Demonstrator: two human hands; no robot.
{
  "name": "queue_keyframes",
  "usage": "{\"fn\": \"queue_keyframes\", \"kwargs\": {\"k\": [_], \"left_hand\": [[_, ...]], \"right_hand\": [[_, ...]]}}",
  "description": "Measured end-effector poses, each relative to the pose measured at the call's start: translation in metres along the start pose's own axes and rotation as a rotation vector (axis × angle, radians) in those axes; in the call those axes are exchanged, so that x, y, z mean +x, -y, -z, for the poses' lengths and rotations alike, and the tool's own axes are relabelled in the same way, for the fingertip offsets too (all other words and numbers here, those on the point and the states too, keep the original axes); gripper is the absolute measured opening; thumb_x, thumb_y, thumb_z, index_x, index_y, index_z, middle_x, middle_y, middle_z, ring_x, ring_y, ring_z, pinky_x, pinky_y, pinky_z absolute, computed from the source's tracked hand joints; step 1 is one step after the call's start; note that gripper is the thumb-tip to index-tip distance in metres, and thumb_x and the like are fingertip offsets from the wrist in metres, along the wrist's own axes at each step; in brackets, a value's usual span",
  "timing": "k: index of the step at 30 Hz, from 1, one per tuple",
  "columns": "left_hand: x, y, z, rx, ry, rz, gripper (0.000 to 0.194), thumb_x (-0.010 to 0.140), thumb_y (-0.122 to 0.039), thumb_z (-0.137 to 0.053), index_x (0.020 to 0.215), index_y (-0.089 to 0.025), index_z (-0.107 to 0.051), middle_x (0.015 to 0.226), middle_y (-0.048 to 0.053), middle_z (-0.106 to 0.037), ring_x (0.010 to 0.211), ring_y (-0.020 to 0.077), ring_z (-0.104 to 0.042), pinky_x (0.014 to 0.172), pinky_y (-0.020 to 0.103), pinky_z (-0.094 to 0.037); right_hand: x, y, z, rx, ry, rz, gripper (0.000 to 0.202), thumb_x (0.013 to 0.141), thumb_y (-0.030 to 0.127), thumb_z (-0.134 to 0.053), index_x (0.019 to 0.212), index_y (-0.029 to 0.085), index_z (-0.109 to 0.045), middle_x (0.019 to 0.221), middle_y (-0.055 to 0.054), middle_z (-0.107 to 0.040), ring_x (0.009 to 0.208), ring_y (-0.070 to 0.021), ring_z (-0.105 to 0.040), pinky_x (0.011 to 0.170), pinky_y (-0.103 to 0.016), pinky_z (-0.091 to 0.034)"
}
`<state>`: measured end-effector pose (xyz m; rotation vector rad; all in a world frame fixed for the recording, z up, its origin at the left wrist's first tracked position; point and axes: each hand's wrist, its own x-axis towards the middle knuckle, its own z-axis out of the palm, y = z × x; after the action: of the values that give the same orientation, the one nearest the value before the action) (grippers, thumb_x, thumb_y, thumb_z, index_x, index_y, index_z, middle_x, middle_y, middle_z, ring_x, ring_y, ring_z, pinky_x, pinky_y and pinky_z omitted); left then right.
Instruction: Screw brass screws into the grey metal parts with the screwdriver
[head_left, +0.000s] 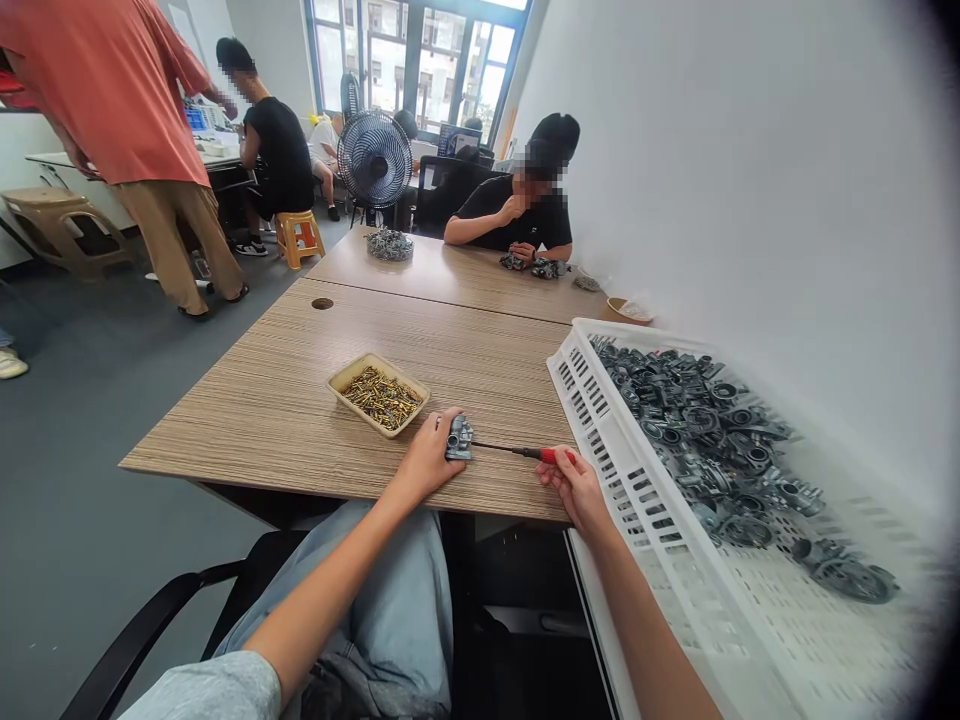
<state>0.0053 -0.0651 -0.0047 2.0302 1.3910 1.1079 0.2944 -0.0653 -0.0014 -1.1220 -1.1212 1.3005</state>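
A small grey metal part [459,439] is held on the table near its front edge by my left hand [429,455], fingers wrapped round its left side. My right hand [576,488] grips the red handle of a screwdriver [553,456]. Its thin dark shaft points left, and the tip meets the right side of the metal part. Behind my left hand, a cream tray [337,386] holds many small brass-coloured pieces [381,398].
A white slatted crate [611,440] with many metal parts [697,420] stands at the right. Across the wooden table [262,400] sits a person in black beside more metal parts [551,268]. A fan [375,160] and other people are farther back.
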Motion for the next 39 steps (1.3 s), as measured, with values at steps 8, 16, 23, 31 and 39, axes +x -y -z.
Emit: {"fn": "queue_keyframes", "kwargs": {"k": [8,16,23,31,39], "left_hand": [[-0.0004,0.0002,0.0004,0.011,0.004,0.008,0.08,0.074,-0.012,-0.069,0.147,-0.024,-0.039,0.125,0.009,-0.055,0.114,0.0258,-0.058,0.104,0.04,-0.05],[-0.0006,-0.0005,0.0,0.002,0.003,0.012,0.079,0.074,-0.012,-0.069,0.147,-0.023,-0.04,0.123,0.009,-0.055,0.113,0.0259,-0.058,0.103,0.041,-0.05],[-0.0004,-0.0001,0.0003,0.004,0.002,0.004,0.079,0.074,-0.012,-0.069,0.147,-0.024,-0.039,0.123,0.009,-0.055,0.113,0.0258,-0.058,0.103,0.041,-0.05],[-0.0003,-0.0023,0.0017,-0.004,0.003,0.007,0.079,0.074,-0.011,-0.07,0.147,-0.023,-0.04,0.123,0.009,-0.055,0.113,0.0256,-0.059,0.103,0.04,-0.05],[-0.0005,-0.0011,0.001,-0.009,0.004,0.009,0.08,0.075,-0.013,-0.07,0.147,-0.024,-0.04,0.126,0.009,-0.055,0.118,0.0264,-0.058,0.105,0.041,-0.049]], "right_hand": [[-0.0005,0.003,-0.0015,-0.028,0.002,0.013,0.041,0.082,0.062,-0.08,0.086,0.021,-0.073,0.074,-0.005,-0.072,0.064,-0.0166,-0.063,0.06,-0.028,-0.052],[-0.0006,0.0022,-0.0014,-0.031,0.006,0.013,0.04,0.083,0.061,-0.08,0.086,0.022,-0.073,0.074,-0.004,-0.072,0.064,-0.0163,-0.063,0.062,-0.028,-0.052],[-0.0007,0.0013,-0.0011,-0.029,0.005,0.013,0.039,0.083,0.059,-0.08,0.086,0.021,-0.072,0.075,-0.005,-0.072,0.065,-0.0167,-0.063,0.062,-0.029,-0.051],[-0.0004,0.0015,-0.002,-0.04,0.0,0.019,0.041,0.081,0.062,-0.081,0.086,0.022,-0.074,0.075,-0.005,-0.072,0.066,-0.0175,-0.064,0.062,-0.03,-0.052],[-0.0022,0.0043,-0.0026,-0.033,0.004,0.004,0.04,0.082,0.061,-0.081,0.086,0.022,-0.073,0.075,-0.005,-0.072,0.064,-0.0167,-0.063,0.063,-0.029,-0.052]]}}
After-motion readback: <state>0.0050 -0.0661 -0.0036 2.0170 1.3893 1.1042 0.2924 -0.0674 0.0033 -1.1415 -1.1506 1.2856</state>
